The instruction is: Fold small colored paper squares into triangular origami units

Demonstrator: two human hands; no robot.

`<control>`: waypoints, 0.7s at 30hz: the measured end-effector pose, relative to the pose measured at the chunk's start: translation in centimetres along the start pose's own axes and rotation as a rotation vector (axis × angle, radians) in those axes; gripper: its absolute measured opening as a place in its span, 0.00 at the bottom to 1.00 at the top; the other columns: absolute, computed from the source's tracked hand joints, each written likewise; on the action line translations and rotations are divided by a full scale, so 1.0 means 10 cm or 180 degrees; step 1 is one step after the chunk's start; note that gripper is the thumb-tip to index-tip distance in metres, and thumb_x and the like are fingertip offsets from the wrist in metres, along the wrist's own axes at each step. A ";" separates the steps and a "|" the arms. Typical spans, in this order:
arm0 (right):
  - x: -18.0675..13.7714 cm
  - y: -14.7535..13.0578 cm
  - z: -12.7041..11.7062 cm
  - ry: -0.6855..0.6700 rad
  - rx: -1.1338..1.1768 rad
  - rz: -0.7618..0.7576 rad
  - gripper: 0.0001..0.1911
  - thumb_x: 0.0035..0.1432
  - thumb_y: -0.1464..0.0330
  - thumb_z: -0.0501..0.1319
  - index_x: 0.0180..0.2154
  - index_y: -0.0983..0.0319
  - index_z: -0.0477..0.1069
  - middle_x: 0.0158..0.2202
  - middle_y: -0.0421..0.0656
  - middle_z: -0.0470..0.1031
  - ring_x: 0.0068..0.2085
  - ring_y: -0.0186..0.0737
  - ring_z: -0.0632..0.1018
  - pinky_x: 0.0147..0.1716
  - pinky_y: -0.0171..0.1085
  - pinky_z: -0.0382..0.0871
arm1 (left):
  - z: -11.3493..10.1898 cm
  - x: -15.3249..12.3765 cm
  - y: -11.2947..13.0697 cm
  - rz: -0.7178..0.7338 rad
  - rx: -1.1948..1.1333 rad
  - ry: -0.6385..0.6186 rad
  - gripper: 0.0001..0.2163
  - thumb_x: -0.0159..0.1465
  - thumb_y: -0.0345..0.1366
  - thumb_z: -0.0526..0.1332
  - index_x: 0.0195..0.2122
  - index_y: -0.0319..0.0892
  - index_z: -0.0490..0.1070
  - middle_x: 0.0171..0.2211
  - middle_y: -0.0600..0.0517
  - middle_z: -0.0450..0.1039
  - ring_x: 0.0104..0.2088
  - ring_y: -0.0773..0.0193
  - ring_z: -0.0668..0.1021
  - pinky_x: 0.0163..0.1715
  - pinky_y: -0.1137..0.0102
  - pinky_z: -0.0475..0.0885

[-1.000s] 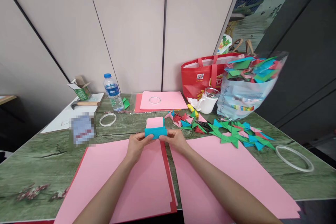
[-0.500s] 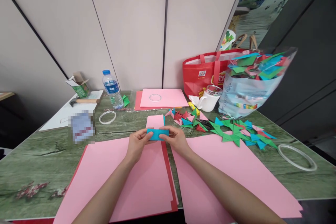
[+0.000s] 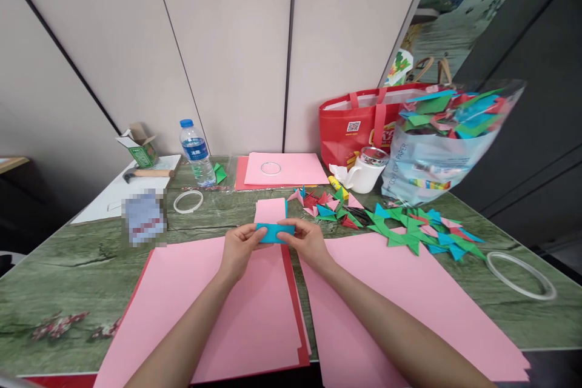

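Observation:
A small folded blue paper strip [image 3: 274, 233] is pinched at both ends between my two hands, just above the table. My left hand [image 3: 240, 248] grips its left end with thumb and fingers closed. My right hand [image 3: 307, 242] holds its right end the same way. Right behind the strip lies a small stack of pink paper slips [image 3: 270, 210] with a blue edge. Large pink sheets [image 3: 227, 309] lie under my forearms, and another pink sheet [image 3: 400, 297] lies to the right.
Several folded paper triangles [image 3: 409, 230] lie at the right, with a clear bag [image 3: 436, 151] full of more behind them. A white mug [image 3: 364, 176], red tote bag [image 3: 359, 127], water bottle [image 3: 195, 154], tape rings [image 3: 188, 201] [image 3: 521, 267] and a hammer [image 3: 145, 174] also stand on the green table [image 3: 68, 279].
The blue paper has been folded narrower between my fingers, from a broader piece to a thin strip. Both hands stay in the same spot.

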State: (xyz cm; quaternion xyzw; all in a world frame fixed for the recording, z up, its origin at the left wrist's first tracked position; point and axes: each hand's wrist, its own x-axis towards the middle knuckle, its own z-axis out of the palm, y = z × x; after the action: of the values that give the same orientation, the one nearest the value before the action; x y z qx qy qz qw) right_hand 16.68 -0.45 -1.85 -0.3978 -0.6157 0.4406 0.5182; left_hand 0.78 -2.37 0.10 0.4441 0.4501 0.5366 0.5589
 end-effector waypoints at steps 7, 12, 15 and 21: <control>0.00 -0.03 0.00 -0.0008 0.0014 0.0013 0.11 0.44 0.66 0.63 0.34 0.60 0.73 0.32 0.42 0.75 0.32 0.40 0.73 0.31 0.37 0.67 | 0.00 0.00 0.00 -0.0016 -0.0025 0.0013 0.13 0.49 0.38 0.64 0.34 0.35 0.74 0.28 0.48 0.78 0.30 0.57 0.78 0.33 0.60 0.75; 0.00 -0.03 0.00 0.0037 -0.0050 0.0078 0.13 0.44 0.66 0.63 0.35 0.61 0.72 0.30 0.42 0.74 0.29 0.38 0.73 0.27 0.35 0.67 | -0.01 0.01 -0.02 0.0007 -0.0051 -0.0007 0.13 0.49 0.39 0.64 0.34 0.36 0.74 0.28 0.48 0.78 0.30 0.57 0.78 0.33 0.60 0.75; 0.00 -0.03 0.00 0.0045 -0.0036 0.0076 0.13 0.44 0.66 0.63 0.35 0.62 0.72 0.30 0.43 0.74 0.29 0.38 0.73 0.28 0.35 0.67 | -0.01 0.01 -0.02 0.0010 -0.0060 -0.0024 0.15 0.49 0.40 0.64 0.35 0.35 0.74 0.28 0.48 0.78 0.30 0.57 0.78 0.34 0.60 0.75; 0.00 0.00 0.00 0.0077 -0.0089 0.0060 0.13 0.44 0.65 0.63 0.35 0.62 0.72 0.28 0.42 0.74 0.28 0.36 0.72 0.27 0.34 0.67 | -0.02 0.01 -0.03 0.0025 -0.0050 0.0002 0.11 0.49 0.39 0.64 0.30 0.35 0.74 0.27 0.49 0.77 0.30 0.58 0.78 0.33 0.61 0.75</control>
State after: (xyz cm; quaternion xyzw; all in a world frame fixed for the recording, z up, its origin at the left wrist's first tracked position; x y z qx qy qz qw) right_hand 16.68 -0.48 -1.86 -0.4162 -0.6116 0.4320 0.5158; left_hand 0.68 -2.24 -0.21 0.4413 0.4442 0.5424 0.5601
